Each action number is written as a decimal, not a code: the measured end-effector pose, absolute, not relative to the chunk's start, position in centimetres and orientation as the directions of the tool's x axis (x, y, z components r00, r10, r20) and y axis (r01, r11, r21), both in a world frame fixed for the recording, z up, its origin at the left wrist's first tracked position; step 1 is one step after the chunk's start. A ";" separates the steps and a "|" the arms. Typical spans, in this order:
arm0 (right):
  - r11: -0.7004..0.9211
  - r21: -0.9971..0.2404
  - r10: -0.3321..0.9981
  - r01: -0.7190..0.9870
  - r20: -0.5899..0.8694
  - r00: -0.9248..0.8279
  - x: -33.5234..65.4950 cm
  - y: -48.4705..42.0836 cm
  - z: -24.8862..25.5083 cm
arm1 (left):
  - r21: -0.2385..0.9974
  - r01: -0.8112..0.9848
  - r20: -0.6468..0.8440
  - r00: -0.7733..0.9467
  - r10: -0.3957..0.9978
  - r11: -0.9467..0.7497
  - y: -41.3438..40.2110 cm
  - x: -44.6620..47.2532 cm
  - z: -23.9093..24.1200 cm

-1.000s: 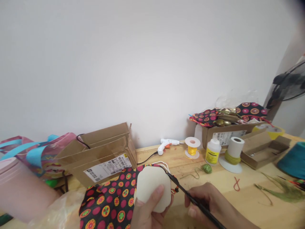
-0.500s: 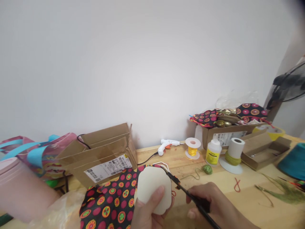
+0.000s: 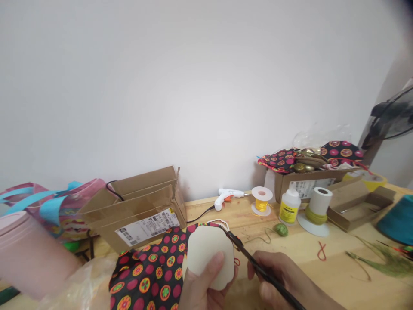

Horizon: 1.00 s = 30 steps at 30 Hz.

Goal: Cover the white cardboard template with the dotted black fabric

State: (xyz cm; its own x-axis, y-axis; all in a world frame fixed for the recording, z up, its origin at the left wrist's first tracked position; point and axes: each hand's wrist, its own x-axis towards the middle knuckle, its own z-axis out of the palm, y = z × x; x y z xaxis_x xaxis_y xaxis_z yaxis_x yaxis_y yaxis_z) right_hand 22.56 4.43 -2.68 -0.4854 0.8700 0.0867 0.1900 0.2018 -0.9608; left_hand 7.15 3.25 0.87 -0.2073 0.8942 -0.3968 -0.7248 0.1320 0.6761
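My left hand [image 3: 206,280] is closed round a cream, round-cornered flat piece [image 3: 206,249], with the thumb pressed on its face. Black fabric [image 3: 155,267] with bright flower and dot prints lies behind and left of this piece, its edge showing along the top. White cord [image 3: 222,221] loops above the upper right corner. My right hand [image 3: 274,275] grips long black tweezers [image 3: 258,265], which slant up and left. Their tips meet the fabric edge beside the piece's upper right corner. A small red cord loop [image 3: 237,261] sticks out just below.
Behind stand an open cardboard box [image 3: 145,202], a white glue gun [image 3: 226,197], a yellow thread spool [image 3: 262,200], a glue bottle [image 3: 289,206] and a green cord spool [image 3: 316,215]. A pink cup [image 3: 35,254] is at left. Red cord [image 3: 322,251] and green tassel threads [image 3: 383,260] lie at right.
My right fingers have closed in on the tweezers, which look narrower now. The piece in my left hand stays at the same spot on the fabric; the view has shifted slightly.
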 end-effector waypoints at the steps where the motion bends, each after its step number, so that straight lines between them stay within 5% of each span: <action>1: 0.203 -0.961 0.869 0.189 0.088 -0.487 22.5 4.3 -2.5 | 0.669 -0.729 -0.399 -0.189 0.897 0.144 3.3 7.2 0.7; 30: 0.271 -0.932 0.895 0.241 0.152 -0.420 22.2 4.2 -1.5 | 0.515 -0.776 -0.487 0.086 0.869 0.365 2.9 8.1 -1.2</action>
